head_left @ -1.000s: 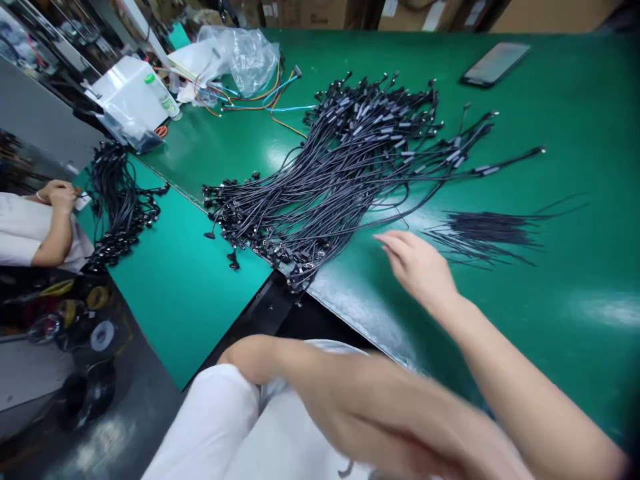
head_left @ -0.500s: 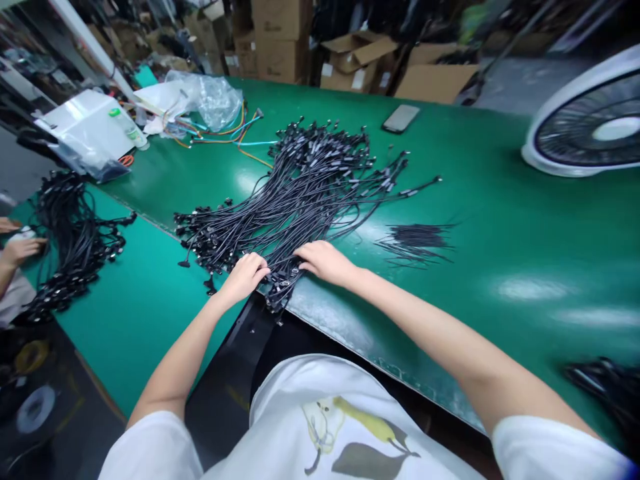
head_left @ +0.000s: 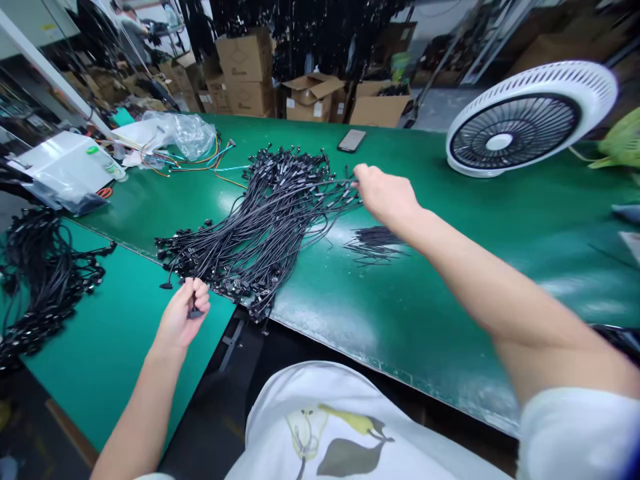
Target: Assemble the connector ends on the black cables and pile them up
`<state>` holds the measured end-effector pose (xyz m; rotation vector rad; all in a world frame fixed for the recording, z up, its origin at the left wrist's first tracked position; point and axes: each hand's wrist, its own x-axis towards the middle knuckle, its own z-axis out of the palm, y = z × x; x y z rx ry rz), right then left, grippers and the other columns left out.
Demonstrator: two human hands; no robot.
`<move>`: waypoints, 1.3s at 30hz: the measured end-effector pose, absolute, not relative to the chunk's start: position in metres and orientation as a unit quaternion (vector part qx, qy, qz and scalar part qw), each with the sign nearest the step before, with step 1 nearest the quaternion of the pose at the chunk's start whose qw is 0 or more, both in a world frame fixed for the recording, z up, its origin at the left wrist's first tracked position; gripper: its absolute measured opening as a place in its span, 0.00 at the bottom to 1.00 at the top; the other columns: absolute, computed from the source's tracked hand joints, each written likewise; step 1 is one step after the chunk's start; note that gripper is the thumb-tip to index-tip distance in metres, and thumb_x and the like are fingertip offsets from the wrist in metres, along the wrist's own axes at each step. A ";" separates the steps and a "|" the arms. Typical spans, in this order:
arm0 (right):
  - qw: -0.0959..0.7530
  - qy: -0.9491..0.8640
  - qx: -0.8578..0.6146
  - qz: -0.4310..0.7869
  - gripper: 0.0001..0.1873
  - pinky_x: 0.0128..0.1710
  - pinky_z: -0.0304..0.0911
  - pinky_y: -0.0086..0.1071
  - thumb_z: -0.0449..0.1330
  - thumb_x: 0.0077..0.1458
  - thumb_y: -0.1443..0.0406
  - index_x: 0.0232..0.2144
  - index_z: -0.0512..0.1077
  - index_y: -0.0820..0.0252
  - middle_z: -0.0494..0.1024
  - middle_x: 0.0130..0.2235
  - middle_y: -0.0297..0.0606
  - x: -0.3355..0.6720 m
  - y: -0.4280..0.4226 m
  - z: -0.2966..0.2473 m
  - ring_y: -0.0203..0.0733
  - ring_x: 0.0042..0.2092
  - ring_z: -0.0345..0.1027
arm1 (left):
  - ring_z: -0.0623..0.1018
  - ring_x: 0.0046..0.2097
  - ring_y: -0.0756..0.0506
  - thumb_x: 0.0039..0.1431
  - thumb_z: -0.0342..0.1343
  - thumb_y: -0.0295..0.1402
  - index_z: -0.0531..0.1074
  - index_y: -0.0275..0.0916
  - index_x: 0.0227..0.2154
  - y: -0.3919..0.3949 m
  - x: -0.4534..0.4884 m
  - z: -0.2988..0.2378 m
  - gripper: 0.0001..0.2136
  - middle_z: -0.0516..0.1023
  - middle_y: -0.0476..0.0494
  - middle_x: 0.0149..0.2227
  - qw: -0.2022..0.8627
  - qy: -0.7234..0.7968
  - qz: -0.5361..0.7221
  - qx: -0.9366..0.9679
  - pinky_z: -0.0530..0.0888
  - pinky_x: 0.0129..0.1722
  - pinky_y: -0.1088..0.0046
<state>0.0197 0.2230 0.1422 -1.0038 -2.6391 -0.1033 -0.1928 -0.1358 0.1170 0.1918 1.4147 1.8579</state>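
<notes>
A large heap of black cables with small plugs at both ends lies across the green table. My left hand is closed around one black cable near the heap's lower left edge, and a dark connector pokes out below the fingers. My right hand is stretched out past the heap's right end, its fingers pinched on a black cable. That cable seems to run over the heap between both hands, though part of it blends with the others.
Right of the heap lies a bunch of thin black strips. A phone and a white fan stand farther back. Another black cable pile sits on the left table. Loose wires and a white box are at back left.
My hands were close together at the heap's front edge. Now the left has moved left with a connector, and the right has reached far to the right and back. The view has shifted.
</notes>
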 end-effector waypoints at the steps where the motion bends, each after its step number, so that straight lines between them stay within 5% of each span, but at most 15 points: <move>1: 0.134 -0.932 -0.334 -0.041 0.16 0.29 0.54 0.30 0.43 0.66 0.66 0.45 0.68 0.68 0.74 0.39 0.49 0.025 0.199 0.144 0.37 0.29 0.65 | 0.67 0.22 0.56 0.50 0.65 0.41 0.66 0.37 0.24 -0.129 -0.186 0.113 0.15 0.67 0.52 0.23 0.355 0.565 0.740 0.081 0.64 0.19 0.83; 4: 0.034 -0.985 -0.170 -0.009 0.11 0.24 0.46 0.30 0.48 0.62 0.68 0.32 0.70 0.61 0.74 0.30 0.40 0.041 0.121 0.137 0.34 0.23 0.60 | 0.77 0.39 0.47 0.55 0.59 0.43 0.74 0.38 0.34 -0.102 -0.146 0.107 0.13 0.77 0.41 0.38 0.262 0.627 0.702 0.211 0.73 0.35 0.75; 6: 0.017 -0.998 -0.064 0.017 0.12 0.23 0.43 0.30 0.48 0.63 0.66 0.33 0.70 0.59 0.74 0.30 0.37 0.051 0.086 0.134 0.34 0.24 0.61 | 0.76 0.45 0.44 0.57 0.58 0.41 0.77 0.39 0.37 -0.082 -0.115 0.105 0.12 0.77 0.40 0.42 0.269 0.647 0.624 0.346 0.72 0.44 0.71; 13: 0.114 -0.978 -0.174 -0.009 0.22 0.25 0.44 0.30 0.47 0.65 0.51 0.30 0.70 0.59 0.75 0.30 0.37 0.092 0.127 0.135 0.38 0.31 0.67 | 0.66 0.24 0.51 0.63 0.49 0.44 0.76 0.38 0.40 -0.059 -0.092 0.095 0.16 0.66 0.52 0.21 0.440 0.627 0.417 0.488 0.67 0.33 0.73; 20: 0.140 -0.960 -0.239 0.048 0.18 0.33 0.58 0.31 0.49 0.64 0.54 0.42 0.73 0.58 0.78 0.41 0.40 0.145 0.177 0.094 0.43 0.40 0.71 | 0.52 0.17 0.58 0.60 0.56 0.38 0.74 0.32 0.31 -0.068 -0.122 0.091 0.13 0.51 0.60 0.16 0.662 0.426 0.559 0.260 0.65 0.23 0.80; 27: 0.224 -0.961 -0.157 0.038 0.14 0.34 0.62 0.28 0.51 0.64 0.64 0.45 0.73 0.64 0.77 0.38 0.40 0.164 0.153 0.071 0.38 0.36 0.71 | 0.55 0.16 0.59 0.70 0.39 0.32 0.73 0.29 0.44 -0.066 -0.129 0.113 0.17 0.54 0.58 0.17 0.578 0.315 0.750 0.065 0.60 0.19 0.88; 31: 0.300 -0.942 -0.146 -0.030 0.12 0.29 0.59 0.29 0.52 0.63 0.67 0.43 0.74 0.64 0.77 0.35 0.38 0.161 0.135 0.087 0.37 0.33 0.70 | 0.55 0.16 0.58 0.69 0.41 0.39 0.74 0.27 0.42 -0.054 -0.120 0.110 0.21 0.53 0.58 0.16 0.587 0.359 0.721 0.084 0.65 0.21 0.84; 34: 0.302 -0.938 -0.146 -0.088 0.12 0.28 0.57 0.30 0.53 0.62 0.67 0.42 0.76 0.62 0.78 0.34 0.37 0.158 0.134 0.096 0.38 0.31 0.68 | 0.58 0.17 0.59 0.68 0.45 0.34 0.74 0.28 0.40 -0.049 -0.117 0.108 0.15 0.56 0.58 0.18 0.568 0.354 0.739 0.074 0.68 0.27 0.84; 39: 0.278 -0.943 -0.156 -0.092 0.12 0.27 0.54 0.29 0.53 0.63 0.66 0.41 0.76 0.61 0.77 0.34 0.37 0.158 0.141 0.090 0.36 0.29 0.66 | 0.57 0.18 0.59 0.66 0.48 0.29 0.73 0.28 0.40 -0.052 -0.119 0.108 0.11 0.55 0.57 0.19 0.596 0.329 0.729 0.077 0.61 0.19 0.87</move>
